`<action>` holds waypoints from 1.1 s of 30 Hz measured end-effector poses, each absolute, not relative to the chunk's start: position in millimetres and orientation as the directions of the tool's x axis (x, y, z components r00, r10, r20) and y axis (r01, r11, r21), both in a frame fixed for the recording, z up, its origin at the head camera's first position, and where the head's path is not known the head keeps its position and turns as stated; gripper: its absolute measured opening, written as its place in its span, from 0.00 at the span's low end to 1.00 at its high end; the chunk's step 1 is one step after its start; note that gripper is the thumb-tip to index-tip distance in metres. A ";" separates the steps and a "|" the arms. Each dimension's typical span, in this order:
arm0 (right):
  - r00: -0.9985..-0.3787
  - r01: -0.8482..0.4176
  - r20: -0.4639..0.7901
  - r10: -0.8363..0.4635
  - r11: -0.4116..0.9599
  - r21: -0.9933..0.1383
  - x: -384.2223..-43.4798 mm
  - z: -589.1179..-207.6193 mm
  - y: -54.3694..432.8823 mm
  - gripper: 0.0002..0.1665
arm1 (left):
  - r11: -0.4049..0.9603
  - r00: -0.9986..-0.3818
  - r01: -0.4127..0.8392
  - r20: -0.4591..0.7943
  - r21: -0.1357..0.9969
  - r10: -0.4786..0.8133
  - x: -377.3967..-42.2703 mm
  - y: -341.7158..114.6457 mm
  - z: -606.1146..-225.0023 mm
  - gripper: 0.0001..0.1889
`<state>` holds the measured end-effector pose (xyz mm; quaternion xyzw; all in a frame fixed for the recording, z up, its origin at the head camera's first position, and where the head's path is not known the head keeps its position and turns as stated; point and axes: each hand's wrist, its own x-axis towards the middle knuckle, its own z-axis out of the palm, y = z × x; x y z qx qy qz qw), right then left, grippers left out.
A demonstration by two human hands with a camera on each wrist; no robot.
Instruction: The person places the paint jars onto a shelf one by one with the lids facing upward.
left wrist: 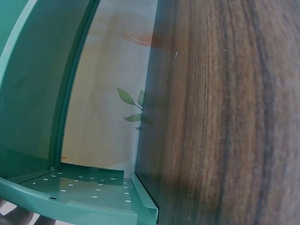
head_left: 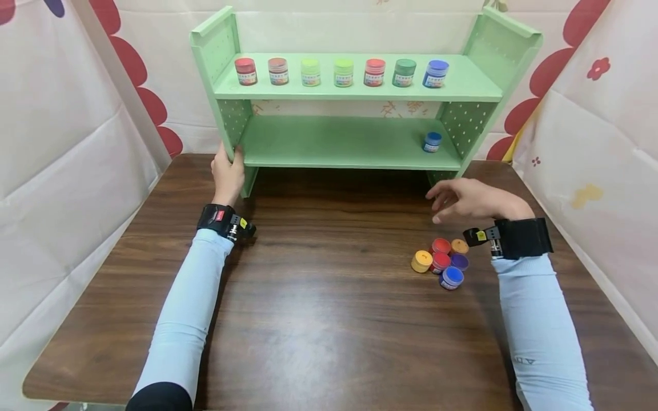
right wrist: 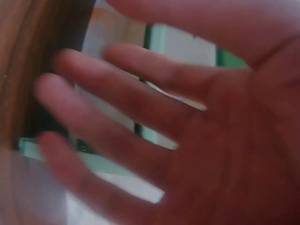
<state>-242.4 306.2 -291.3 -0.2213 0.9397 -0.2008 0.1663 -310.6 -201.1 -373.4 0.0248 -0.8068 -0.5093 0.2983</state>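
My left hand (head_left: 228, 176) grips the lower left side panel of a light green two-tier shelf (head_left: 329, 140), thumb on the front and fingers round the outer side. In the left wrist view, the perforated side panel (left wrist: 84, 190) shows, with parts of my fingers at the bottom left corner. My right hand (head_left: 470, 198) holds nothing, its fingers loosely bent and spread, in front of the shelf's right leg. Below it on the table stands a cluster of small jars: yellow (head_left: 422, 261), red (head_left: 440, 262), blue (head_left: 452, 277), purple (head_left: 460, 262) and orange-lidded (head_left: 460, 246).
Along the upper tier stands a row of several jars, from a dark red one (head_left: 246, 71) to a blue one (head_left: 435, 74). One dark blue jar (head_left: 432, 142) sits at the lower tier's right end. White patterned curtains (head_left: 591, 114) enclose the brown wooden table (head_left: 308, 314).
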 end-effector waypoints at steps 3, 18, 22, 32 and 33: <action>-0.807 -0.309 -0.324 -0.494 0.820 -0.482 -244.0 -301.1 310.0 0.37 | 0.477 -0.820 0.275 0.462 0.835 -0.337 -312.4 -200.3 -374.5 0.20; -0.694 -0.119 -0.550 -0.465 0.827 -0.549 -250.1 -325.6 324.5 0.43 | 0.478 -0.812 0.276 0.468 0.834 -0.349 -312.1 -198.4 -374.3 0.20; -0.681 -0.106 -0.571 -0.458 0.834 -0.542 -250.7 -325.3 323.8 0.43 | 0.475 -0.817 0.266 0.458 0.839 -0.351 -311.8 -198.5 -374.3 0.20; -0.681 -0.111 -0.557 -0.476 0.819 -0.563 -254.4 -326.4 317.4 0.32 | 0.476 -0.812 0.269 0.463 0.837 -0.355 -313.3 -200.1 -374.7 0.20; -0.689 -0.119 -0.546 -0.477 0.817 -0.564 -254.2 -327.4 317.1 0.30 | 0.478 -0.815 0.264 0.459 0.838 -0.354 -313.0 -200.1 -375.6 0.20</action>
